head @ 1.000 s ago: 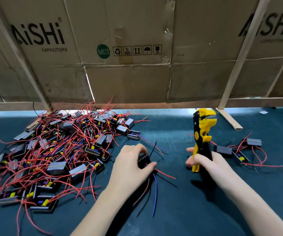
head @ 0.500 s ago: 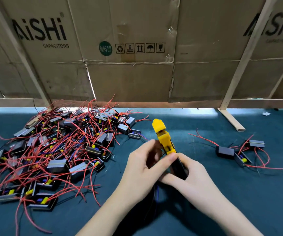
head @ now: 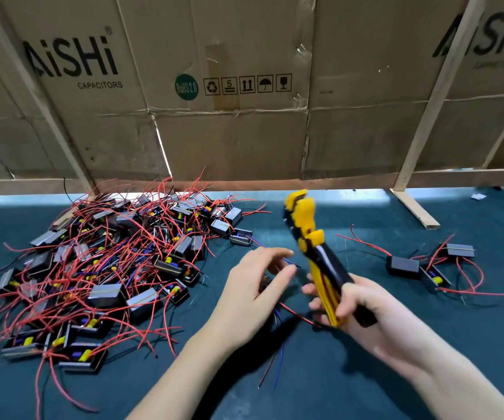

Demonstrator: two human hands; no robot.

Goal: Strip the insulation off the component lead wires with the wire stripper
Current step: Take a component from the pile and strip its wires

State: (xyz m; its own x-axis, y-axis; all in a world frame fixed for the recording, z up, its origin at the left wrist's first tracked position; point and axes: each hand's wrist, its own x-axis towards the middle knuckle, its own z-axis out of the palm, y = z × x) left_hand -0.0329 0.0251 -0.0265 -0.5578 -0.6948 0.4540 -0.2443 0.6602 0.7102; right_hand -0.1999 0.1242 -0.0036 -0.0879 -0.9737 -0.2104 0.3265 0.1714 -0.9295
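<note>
My right hand [head: 362, 307] grips the handles of a yellow and black wire stripper [head: 314, 247], whose head points up and away. My left hand [head: 256, 292] holds a small black component mostly hidden under its palm; red, blue and black lead wires [head: 278, 359] trail from under it toward me. A thin blue wire [head: 287, 260] runs past my left fingertips toward the stripper. The two hands are a short gap apart. The stripper is blurred.
A large heap of black components with red wires [head: 99, 268] covers the left of the dark green table [head: 396, 374]. Three components [head: 426, 268] lie at the right. A cardboard wall [head: 229, 116] on wooden struts [head: 411, 207] stands behind.
The hands were together around the stripper half a second ago; now they have drawn apart. The stripper has moved right and tilted, its head higher.
</note>
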